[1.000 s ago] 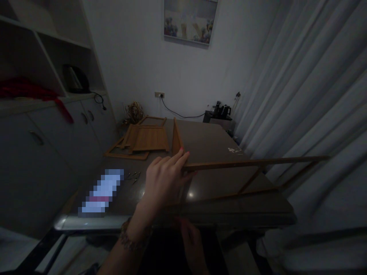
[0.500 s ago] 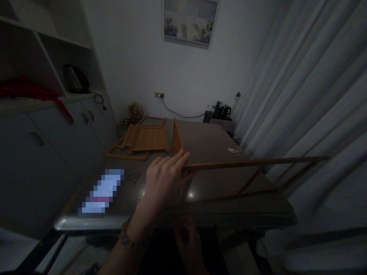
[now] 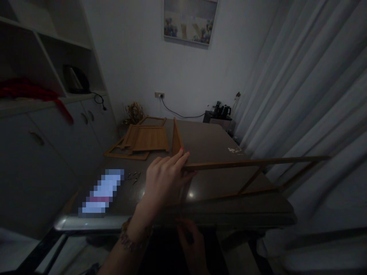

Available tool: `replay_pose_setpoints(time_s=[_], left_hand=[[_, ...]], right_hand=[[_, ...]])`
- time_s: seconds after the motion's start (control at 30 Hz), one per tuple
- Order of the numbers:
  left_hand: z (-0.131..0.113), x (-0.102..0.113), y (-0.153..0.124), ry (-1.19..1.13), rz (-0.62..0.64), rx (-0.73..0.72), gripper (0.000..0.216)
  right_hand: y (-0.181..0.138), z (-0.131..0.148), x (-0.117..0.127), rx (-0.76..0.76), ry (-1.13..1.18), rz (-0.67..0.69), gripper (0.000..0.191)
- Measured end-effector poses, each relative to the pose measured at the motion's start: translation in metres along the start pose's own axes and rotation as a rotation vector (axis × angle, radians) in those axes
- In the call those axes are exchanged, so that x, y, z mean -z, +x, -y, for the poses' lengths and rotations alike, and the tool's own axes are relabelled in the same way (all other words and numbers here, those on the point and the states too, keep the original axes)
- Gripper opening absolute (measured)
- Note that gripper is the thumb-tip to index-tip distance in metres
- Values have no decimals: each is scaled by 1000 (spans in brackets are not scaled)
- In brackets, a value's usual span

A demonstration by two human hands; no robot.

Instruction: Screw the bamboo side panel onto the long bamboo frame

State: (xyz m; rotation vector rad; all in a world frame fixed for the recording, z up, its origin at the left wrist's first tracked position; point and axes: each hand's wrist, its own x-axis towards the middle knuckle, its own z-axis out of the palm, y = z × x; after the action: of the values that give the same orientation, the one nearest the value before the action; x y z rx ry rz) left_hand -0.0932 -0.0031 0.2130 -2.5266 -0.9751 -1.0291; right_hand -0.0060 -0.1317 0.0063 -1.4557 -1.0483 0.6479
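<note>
My left hand [image 3: 165, 179] grips the left end of a thin wooden frame [image 3: 252, 163] that stands on edge along the near side of a dark table [image 3: 209, 143]. The frame reaches to the right past the table's edge. A wooden panel [image 3: 177, 139] stands upright just behind my fingers. My right hand [image 3: 192, 244] is low, below the table's front edge, in deep shadow. Its fingers look curled, and whether they hold anything is hidden.
Flat wooden panels and frames [image 3: 140, 140] lie stacked at the far left of the table. Several small screws [image 3: 133, 176] lie beside a blurred-out packet [image 3: 101, 192]. Cabinets with a kettle [image 3: 75, 79] stand at left, curtains [image 3: 309, 95] at right.
My left hand and the frame have stayed still. My right hand has shifted slightly under the table's front edge.
</note>
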Motion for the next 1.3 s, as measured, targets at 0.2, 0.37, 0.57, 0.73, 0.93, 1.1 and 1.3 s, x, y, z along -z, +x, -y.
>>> replay_pose_setpoints(time_s=[0.2,0.37,0.57,0.73,0.93,1.1,1.3], left_hand=[[2,-2,0,10,-5,-5,49],[1,-3,0,19,-13,-2,49],[1,-2,0,16,-17,-12,49],[1,-2,0,14,-19,-10,48],[1,-3,0,18,-37,-10,48],[1,-3,0,22,-30,-12,48],[1,-4,0,9,-19,-2,48]], right_hand=[[-1,-4,2,-9,56,-21,31],[-2,-4,1,-55,89,-6,23],[-1,-10,5,9,-57,13,23],[1,-11,11,165,-114,70,30],[2,-10,8,45,-51,-12,28],[1,-6,3,-169,90,-54,26],[5,-4,-5,-301,408,-70,28]])
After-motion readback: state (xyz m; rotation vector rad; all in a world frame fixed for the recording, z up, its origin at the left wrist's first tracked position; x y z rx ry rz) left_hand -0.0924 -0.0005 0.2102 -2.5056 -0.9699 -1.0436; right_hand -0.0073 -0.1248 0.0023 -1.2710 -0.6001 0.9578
